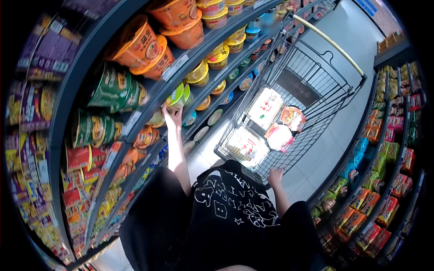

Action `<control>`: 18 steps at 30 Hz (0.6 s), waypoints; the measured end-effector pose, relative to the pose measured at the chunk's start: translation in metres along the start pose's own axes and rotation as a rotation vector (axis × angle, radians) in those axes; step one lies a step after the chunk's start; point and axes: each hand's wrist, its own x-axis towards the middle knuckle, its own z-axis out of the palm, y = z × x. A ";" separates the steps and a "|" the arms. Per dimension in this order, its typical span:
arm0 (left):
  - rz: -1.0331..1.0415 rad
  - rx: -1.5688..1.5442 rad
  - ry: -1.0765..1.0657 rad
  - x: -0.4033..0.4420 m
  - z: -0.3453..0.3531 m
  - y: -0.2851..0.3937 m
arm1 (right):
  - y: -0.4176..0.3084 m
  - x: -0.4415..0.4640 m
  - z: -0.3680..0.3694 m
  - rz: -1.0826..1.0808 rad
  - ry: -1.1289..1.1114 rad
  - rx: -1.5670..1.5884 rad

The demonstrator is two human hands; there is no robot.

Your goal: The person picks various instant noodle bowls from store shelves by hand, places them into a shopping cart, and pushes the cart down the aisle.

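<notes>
My left hand (172, 118) reaches into the shelf on the left, its fingers around a green instant noodle cup (176, 96) at the front of a shelf row. Yellow noodle cups (197, 74) stand just beyond it. My right hand (275, 174) has its fingers curled on the near end of the wire shopping cart (312, 141). Inside the cart lie two clear packs with white labels, one farther pack (266, 107) and one nearer pack (246, 147). Beside them are an orange-red round tub (293, 118) and a pink-and-white round tub (279, 137).
Large orange noodle buckets (135, 45) and green noodle buckets (117, 92) fill the left shelves. Across the aisle, the right shelves (361, 198) hold bagged packets. The cart's handle (330, 40) is at its far end. Pale floor tiles (312, 171) run beside the cart.
</notes>
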 end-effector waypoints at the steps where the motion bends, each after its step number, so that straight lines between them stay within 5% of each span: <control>1: -0.004 0.006 0.005 0.008 -0.005 0.000 | -0.006 -0.003 -0.001 0.026 -0.077 0.055; 4: -0.046 0.017 0.035 0.018 -0.003 0.006 | -0.027 -0.016 0.017 0.093 -0.014 -0.038; 10: -0.085 0.037 0.061 0.049 -0.026 0.003 | -0.027 -0.012 0.018 0.086 -0.251 0.001; 18: -0.133 0.102 0.326 0.108 -0.078 -0.004 | 0.007 0.012 0.029 0.145 -0.282 0.036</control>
